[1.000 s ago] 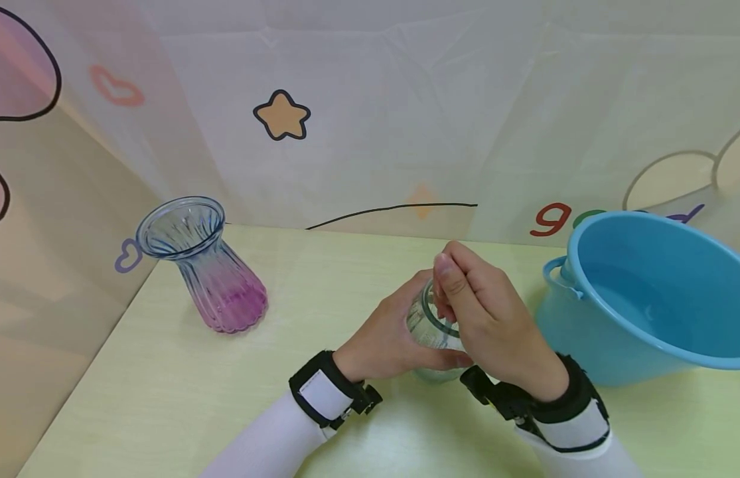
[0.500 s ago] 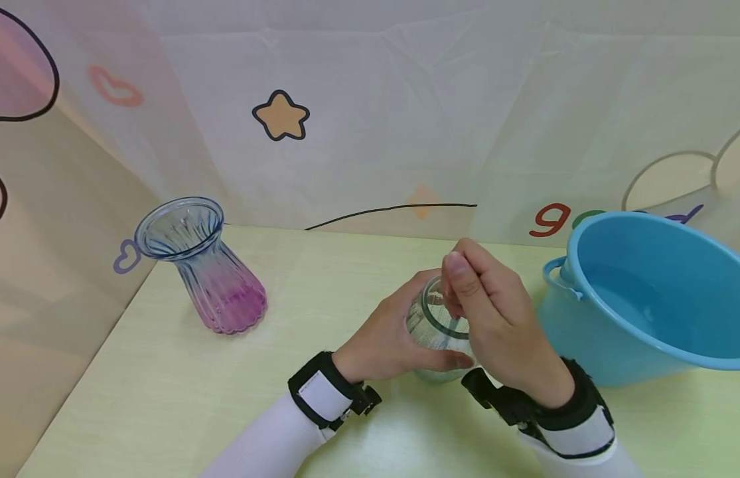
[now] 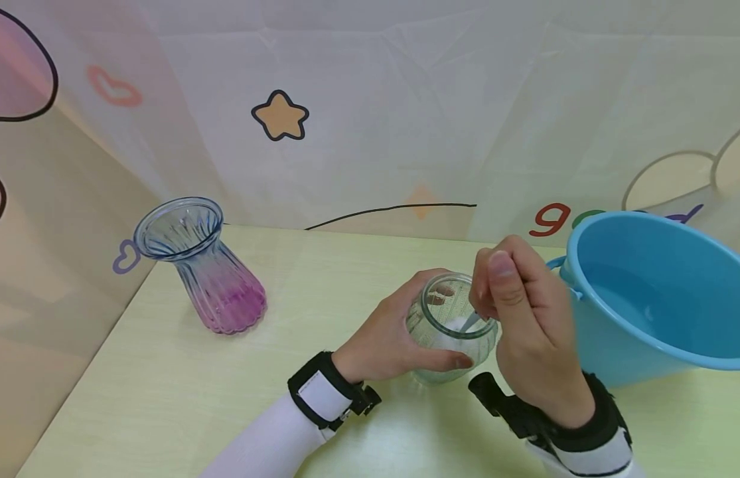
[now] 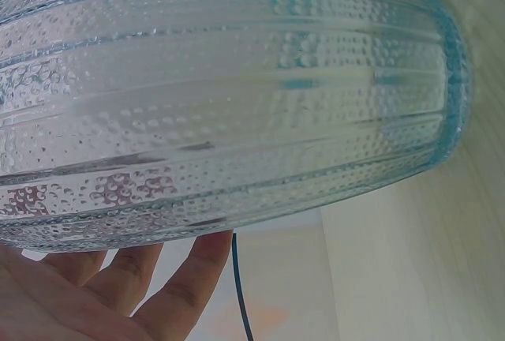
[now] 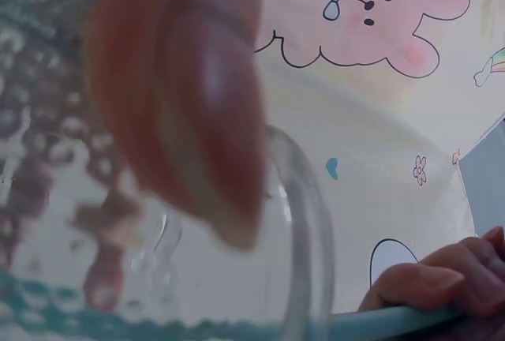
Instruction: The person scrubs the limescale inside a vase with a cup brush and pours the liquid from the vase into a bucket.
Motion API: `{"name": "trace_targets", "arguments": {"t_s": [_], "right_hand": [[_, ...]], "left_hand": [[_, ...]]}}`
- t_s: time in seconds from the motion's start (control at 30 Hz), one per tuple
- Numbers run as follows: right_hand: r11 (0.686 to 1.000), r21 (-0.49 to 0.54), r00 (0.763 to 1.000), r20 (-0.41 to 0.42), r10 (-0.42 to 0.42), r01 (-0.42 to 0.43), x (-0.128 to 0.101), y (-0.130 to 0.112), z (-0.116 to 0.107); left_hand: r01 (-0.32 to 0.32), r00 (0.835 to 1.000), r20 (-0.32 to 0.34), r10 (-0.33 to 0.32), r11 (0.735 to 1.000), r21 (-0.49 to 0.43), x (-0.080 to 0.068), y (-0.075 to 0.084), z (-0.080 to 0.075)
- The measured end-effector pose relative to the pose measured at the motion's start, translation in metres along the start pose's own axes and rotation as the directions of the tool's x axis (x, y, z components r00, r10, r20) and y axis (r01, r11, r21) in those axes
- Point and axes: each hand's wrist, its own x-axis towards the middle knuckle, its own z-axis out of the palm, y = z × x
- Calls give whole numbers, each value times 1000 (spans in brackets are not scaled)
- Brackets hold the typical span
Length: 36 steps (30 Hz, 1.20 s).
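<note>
In the head view my left hand (image 3: 393,325) is wrapped round a clear, faintly green glass jar (image 3: 486,342), its thumb along the near side. The jar leans with its mouth tilted up; bumpy dots and ribs cover its wall (image 4: 237,96) in the left wrist view. My right hand (image 3: 525,325), fingers curled, pinches a thin blue handle (image 3: 471,322) that reaches into the mouth. The handle's (image 5: 387,323) lower end is unclear through the glass, where a whitish patch shows. The left thumb (image 5: 189,104) lies large across the jar in the right wrist view.
A ribbed glass vase (image 3: 226,285), blue above and pink below, stands at the left of the pale table (image 3: 166,398). At the right is a light-blue bucket (image 3: 608,332) with liquid-like reflections inside. A printed cloth (image 3: 375,133) hangs behind.
My right hand has moved to the right with the blue handle, uncovering more of the jar's mouth. My left hand and the jar have hardly moved.
</note>
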Motion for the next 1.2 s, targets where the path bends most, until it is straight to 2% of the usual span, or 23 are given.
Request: {"name": "trace_targets", "arguments": {"t_s": [0.23, 0.43, 0.7, 0.87, 1.2], "right_hand": [[995, 51, 994, -76, -79, 83, -3, 7, -3], [995, 40, 995, -62, -84, 86, 0, 6, 0], [993, -122, 1000, -16, 6, -8, 4, 5, 3], [985, -157, 996, 44, 82, -75, 5, 11, 5], [941, -253, 951, 152, 269, -226, 3, 15, 4]], "left_hand": [[15, 1000, -8, -15, 1000, -1, -1, 0, 0], [-3, 1000, -2, 3, 1000, -1, -1, 0, -1], [-26, 1000, 8, 26, 999, -23, 0, -1, -1], [-34, 999, 7, 34, 998, -43, 0, -1, 0], [-60, 998, 20, 62, 997, -57, 2, -3, 0]]}}
